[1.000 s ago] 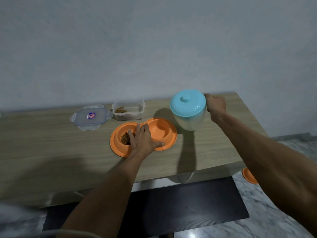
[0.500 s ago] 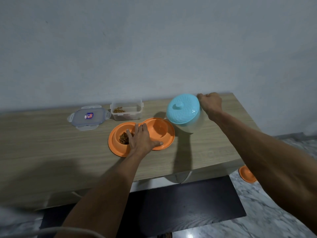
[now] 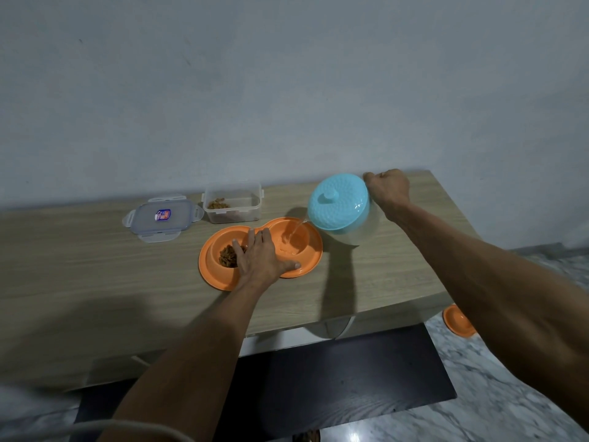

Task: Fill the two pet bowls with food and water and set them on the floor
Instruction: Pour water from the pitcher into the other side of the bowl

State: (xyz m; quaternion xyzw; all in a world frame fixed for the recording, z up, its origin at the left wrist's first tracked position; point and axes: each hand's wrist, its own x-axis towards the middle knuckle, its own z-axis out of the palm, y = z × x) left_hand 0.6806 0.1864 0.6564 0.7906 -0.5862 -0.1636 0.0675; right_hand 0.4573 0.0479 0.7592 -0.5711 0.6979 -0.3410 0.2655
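An orange double pet bowl (image 3: pixel 314 250) lies on the wooden table (image 3: pixel 95 266). Its left well holds brown kibble (image 3: pixel 227 256). Its right well (image 3: pixel 294 242) is taking a thin stream of water. My left hand (image 3: pixel 259 261) presses flat on the middle of the bowl, fingers spread. My right hand (image 3: pixel 387 188) grips the handle of a clear jug with a light blue lid (image 3: pixel 339 202). The jug is tilted to the left over the right well.
A clear food box (image 3: pixel 232 202) with some kibble stands behind the bowl, its lid (image 3: pixel 162 218) lying to the left. A second orange bowl (image 3: pixel 459 320) sits on the marble floor at the right. A dark mat (image 3: pixel 334 378) lies below the table's front edge.
My right hand has tipped the jug further to the left, and water now runs into the right well. My left hand has stayed on the bowl.
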